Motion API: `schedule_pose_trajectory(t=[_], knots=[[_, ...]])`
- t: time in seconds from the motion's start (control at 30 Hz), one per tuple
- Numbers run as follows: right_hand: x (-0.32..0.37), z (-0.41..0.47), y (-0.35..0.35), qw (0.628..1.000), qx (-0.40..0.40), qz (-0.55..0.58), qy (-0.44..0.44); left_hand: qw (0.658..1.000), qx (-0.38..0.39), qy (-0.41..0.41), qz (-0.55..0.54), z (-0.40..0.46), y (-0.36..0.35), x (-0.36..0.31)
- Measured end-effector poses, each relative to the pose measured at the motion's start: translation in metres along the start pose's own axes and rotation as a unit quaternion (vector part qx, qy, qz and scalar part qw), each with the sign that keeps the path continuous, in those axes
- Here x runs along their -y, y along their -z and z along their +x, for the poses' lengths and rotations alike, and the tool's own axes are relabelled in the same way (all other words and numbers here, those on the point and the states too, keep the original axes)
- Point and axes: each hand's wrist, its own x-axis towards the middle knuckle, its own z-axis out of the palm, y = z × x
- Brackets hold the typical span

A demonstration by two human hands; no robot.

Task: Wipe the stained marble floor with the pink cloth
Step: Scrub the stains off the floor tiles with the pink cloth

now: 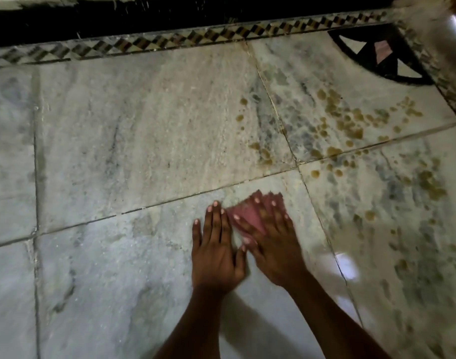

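A small pink cloth (250, 215) lies flat on the grey-white marble floor (144, 130), low in the middle of the view. My right hand (272, 244) presses on it with fingers spread, blurred by motion. My left hand (216, 251) rests flat on the floor right beside the cloth's left edge, fingers straight and close together, its fingertips touching the cloth's edge. Brown stain spots (348, 123) are scattered over the tiles to the upper right of the cloth, apart from it.
A patterned mosaic border (170, 45) runs along the far edge below a black skirting (118, 19). A black inlaid fan motif (379, 55) sits in the far right corner. A shiny metal object (452, 29) is at the top right. Further stains (428, 182) spread along the right.
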Motion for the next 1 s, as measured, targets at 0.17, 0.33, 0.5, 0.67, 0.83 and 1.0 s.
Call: schedule_pose_trajectory(t=[0.17, 0.33, 0.5, 0.67, 0.83, 1.0], knots=[[-0.038, 0.020, -0.008, 0.962, -0.064, 0.061, -0.257, 1.000, -0.008, -0.012, 0.005, -0.001, 0.000, 0.003], [0.003, 0.062, -0.007, 0.984, -0.062, 0.035, -0.164, 1.000, -0.018, -0.015, 0.011, 0.001, -0.001, 0.002], [-0.032, -0.010, 0.002, 0.988, -0.009, 0.044, -0.148, 0.997, -0.051, -0.027, -0.050, 0.003, 0.011, 0.009], [-0.016, 0.106, 0.003, 0.927, -0.017, 0.113, -0.357, 0.994, -0.086, -0.066, -0.021, 0.089, 0.030, 0.051], [0.004, 0.071, -0.008, 0.983, -0.080, 0.034, -0.160, 0.997, -0.070, 0.034, 0.004, 0.168, 0.051, 0.076], [-0.008, 0.093, -0.006, 0.914, -0.133, 0.105, -0.369, 0.994, -0.095, 0.045, 0.013, 0.172, 0.045, 0.076]])
